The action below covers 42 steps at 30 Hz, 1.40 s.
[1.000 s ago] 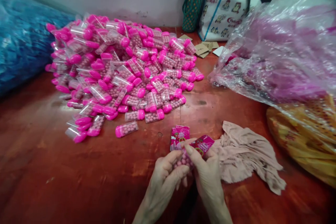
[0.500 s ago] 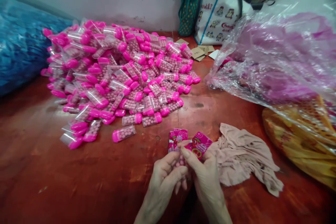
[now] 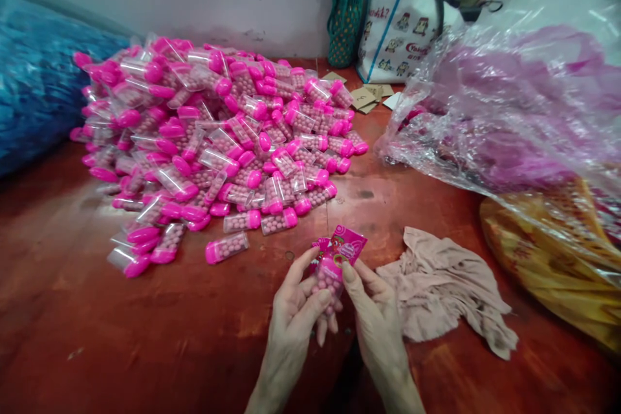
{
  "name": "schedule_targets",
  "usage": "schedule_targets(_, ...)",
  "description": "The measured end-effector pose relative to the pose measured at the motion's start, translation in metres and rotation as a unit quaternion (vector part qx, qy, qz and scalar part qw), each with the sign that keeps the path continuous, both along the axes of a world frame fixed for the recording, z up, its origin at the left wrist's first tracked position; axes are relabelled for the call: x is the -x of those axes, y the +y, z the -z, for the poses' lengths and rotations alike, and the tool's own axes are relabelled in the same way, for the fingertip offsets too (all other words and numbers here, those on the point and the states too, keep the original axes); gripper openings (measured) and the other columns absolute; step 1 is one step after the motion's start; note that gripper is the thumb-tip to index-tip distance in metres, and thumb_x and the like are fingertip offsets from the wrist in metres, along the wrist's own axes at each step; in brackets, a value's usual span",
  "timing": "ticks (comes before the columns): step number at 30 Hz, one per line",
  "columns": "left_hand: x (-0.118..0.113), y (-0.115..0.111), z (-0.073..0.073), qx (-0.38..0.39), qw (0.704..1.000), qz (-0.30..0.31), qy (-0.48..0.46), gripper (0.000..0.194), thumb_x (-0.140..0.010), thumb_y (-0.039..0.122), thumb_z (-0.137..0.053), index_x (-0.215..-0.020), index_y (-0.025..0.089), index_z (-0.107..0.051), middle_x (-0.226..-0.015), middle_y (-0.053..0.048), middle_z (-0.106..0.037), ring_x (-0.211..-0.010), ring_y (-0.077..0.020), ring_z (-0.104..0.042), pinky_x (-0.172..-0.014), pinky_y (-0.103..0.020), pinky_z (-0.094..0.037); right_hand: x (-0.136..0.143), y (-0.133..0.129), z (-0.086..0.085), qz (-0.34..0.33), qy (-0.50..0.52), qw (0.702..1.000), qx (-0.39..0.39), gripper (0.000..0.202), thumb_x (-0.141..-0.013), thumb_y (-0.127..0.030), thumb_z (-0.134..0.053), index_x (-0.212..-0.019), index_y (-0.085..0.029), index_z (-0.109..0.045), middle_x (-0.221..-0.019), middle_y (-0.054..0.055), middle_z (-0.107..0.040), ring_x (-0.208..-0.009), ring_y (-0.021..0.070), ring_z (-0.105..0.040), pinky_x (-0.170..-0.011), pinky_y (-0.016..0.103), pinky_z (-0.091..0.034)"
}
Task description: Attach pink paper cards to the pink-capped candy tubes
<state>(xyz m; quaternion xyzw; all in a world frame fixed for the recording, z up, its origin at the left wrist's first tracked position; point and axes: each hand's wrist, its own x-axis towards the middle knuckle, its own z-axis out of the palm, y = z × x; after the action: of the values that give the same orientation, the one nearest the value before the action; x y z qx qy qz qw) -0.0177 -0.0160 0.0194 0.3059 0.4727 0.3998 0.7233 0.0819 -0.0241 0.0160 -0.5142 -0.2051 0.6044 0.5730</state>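
My left hand (image 3: 298,307) holds a clear container of pink beads (image 3: 327,284) between thumb and fingers, its pink end pointing away from me. In my right hand (image 3: 371,291), thumb and fingers pinch a bright pink printed label (image 3: 350,242), which lies against the container's pink end. Another pink printed piece (image 3: 317,252) shows partly behind my left fingertips. Beyond my hands, a large heap of similar pink-capped containers (image 3: 208,142) covers the surface, and a single container (image 3: 227,248) lies at its near edge.
A beige cloth (image 3: 441,284) lies right of my hands. Clear plastic wrapping (image 3: 509,116) and a yellow bag (image 3: 543,265) are farther right. Brown cards (image 3: 363,98), a white bag (image 3: 402,32) and a green bottle holder (image 3: 345,26) stand near the wall. A blue bag (image 3: 39,84) is left.
My right hand has brought the pink label up and left, over the container's pink end. The container now shows more clearly between my hands.
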Motion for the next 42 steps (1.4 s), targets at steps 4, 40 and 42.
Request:
schedule_targets(4,-0.001,-0.004,-0.001,-0.015,0.998,-0.050,0.041,0.040,-0.078,0.022,-0.056,-0.117,0.015,-0.048,-0.065,-0.001,-0.057,-0.044,-0.0079,-0.049,-0.034,-0.015,-0.034,0.009,-0.002,0.001,0.011,-0.029,1.000,0.007,0.017,-0.081,-0.031,-0.057,-0.081,-0.016,-0.063,-0.048,-0.006,-0.046,-0.040,0.0062,-0.040,-0.037,0.015,-0.036)
schedule_targets(40,-0.007,-0.001,0.000,0.017,0.998,0.012,0.061,0.032,-0.075,0.022,-0.058,-0.102,0.019,-0.042,-0.064,0.002,-0.060,-0.035,-0.0063,-0.047,-0.029,-0.014,-0.028,-0.005,-0.002,0.010,0.011,0.024,0.997,0.072,0.020,-0.068,-0.031,-0.069,-0.073,-0.013,-0.063,-0.058,0.001,-0.064,-0.046,0.0129,-0.057,-0.042,0.022,-0.046)
schedule_targets(42,-0.007,-0.001,0.000,0.008,0.998,0.017,0.067,0.037,-0.076,0.020,-0.058,-0.109,0.020,-0.040,-0.067,0.002,-0.061,-0.038,-0.0062,-0.048,-0.030,-0.014,-0.029,-0.006,0.000,0.007,0.013,0.018,0.997,0.071,0.021,-0.071,-0.032,-0.067,-0.067,-0.013,-0.062,-0.054,0.001,-0.062,-0.043,0.0120,-0.055,-0.040,0.021,-0.045)
